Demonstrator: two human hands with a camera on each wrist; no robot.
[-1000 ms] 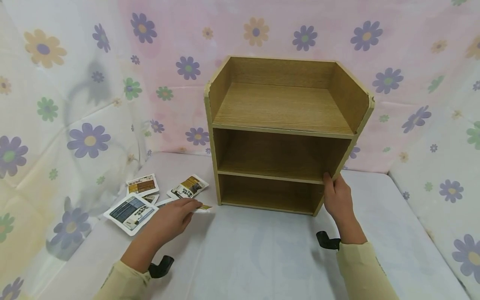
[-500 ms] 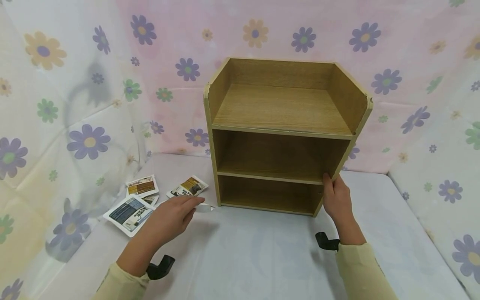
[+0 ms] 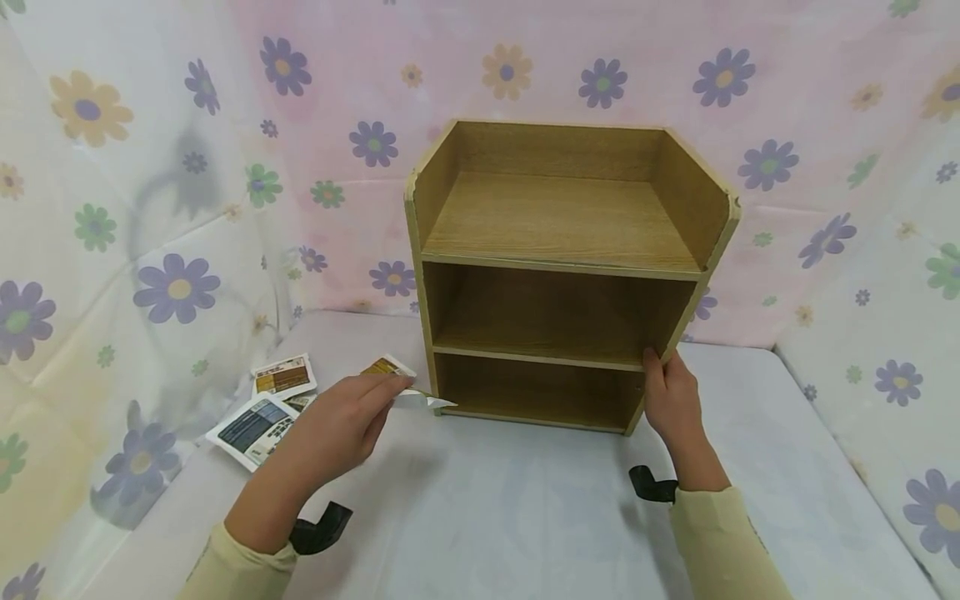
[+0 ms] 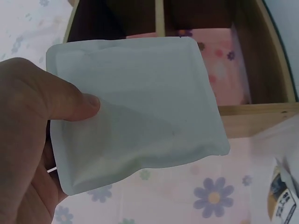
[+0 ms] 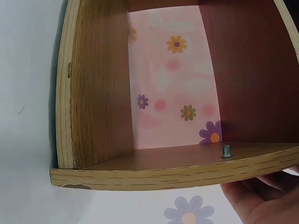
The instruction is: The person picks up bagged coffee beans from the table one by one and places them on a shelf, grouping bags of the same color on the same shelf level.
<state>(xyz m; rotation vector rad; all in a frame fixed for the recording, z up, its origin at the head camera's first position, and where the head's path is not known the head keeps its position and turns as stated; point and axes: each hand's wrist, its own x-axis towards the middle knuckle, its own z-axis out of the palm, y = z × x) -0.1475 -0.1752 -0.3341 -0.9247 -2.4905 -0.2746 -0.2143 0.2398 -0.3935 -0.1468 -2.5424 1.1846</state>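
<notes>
My left hand [image 3: 341, 425] pinches a flat, sealed pouch [image 4: 140, 112] with a plain white side facing the left wrist camera, the thumb lying across it. In the head view mostly the pouch's thin edge shows, close to the lower left corner of a wooden shelf unit [image 3: 562, 212]. My right hand [image 3: 673, 400] grips the unit's right side panel at the height of the middle board, thumb on the front edge, fingers behind. The unit stands upright with an open top tray and two bare compartments below.
Left of the unit lie several printed pouches: a brown-labelled one [image 3: 285, 377], a blue-labelled one [image 3: 251, 429] and another [image 3: 388, 365] partly behind my left hand. A small metal peg [image 5: 226, 151] sticks out inside the side panel. Flowered cloth [image 3: 330, 75] hangs behind the white-covered table [image 3: 525, 508].
My left hand has lifted the pouch off the table and moved it slightly right and up, tilting it. The right hand keeps its grip on the shelf unit.
</notes>
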